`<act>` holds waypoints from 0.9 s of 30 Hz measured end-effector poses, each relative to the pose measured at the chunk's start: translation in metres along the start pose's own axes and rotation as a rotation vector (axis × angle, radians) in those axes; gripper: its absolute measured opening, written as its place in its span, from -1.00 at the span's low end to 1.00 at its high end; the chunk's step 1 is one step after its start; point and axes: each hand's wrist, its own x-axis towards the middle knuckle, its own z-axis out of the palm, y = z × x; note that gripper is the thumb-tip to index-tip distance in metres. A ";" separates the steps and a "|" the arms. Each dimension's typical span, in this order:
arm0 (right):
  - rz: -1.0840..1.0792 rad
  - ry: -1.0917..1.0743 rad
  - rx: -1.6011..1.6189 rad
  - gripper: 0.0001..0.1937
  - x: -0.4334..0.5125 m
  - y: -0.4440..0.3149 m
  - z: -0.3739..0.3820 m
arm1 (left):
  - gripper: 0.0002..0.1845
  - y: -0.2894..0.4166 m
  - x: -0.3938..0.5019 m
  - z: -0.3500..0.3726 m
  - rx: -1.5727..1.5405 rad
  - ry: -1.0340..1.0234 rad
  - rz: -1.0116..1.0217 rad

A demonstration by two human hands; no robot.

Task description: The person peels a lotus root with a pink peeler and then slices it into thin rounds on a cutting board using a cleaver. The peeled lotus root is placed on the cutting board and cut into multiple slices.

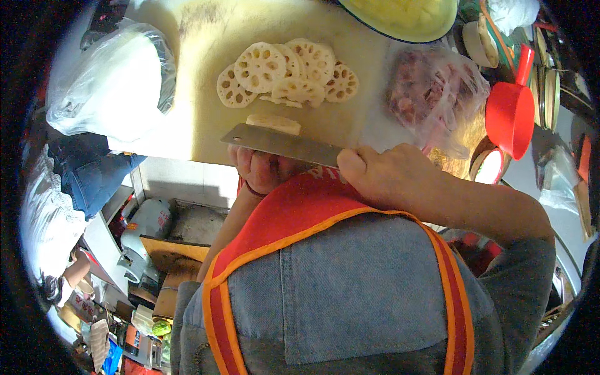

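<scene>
Gripped in my right hand (389,171) is a cleaver (286,144) with a wide metal blade, its handle hidden by the fingers. The blade lies slanted across the near part of a pale cutting board (206,126). Just beyond it is a lotus root slice (274,124), seen nearly edge-on. Behind the blade, my left hand (262,171) is curled; the blade hides what its fingers touch. Farther back, several round lotus root slices (260,68) with holes lie overlapping in a loose pile.
A clear plastic bag (112,89) stands at the left. On the right lie a bag of reddish meat (422,89) and a red plastic ladle (511,112). A basin (403,18) sits at the far edge. Another person (56,201) is at far left, near a gas cylinder (150,220).
</scene>
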 end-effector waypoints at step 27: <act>-0.098 0.302 0.030 -0.84 0.058 0.012 0.035 | -0.71 0.007 0.008 0.001 -0.174 0.111 -0.008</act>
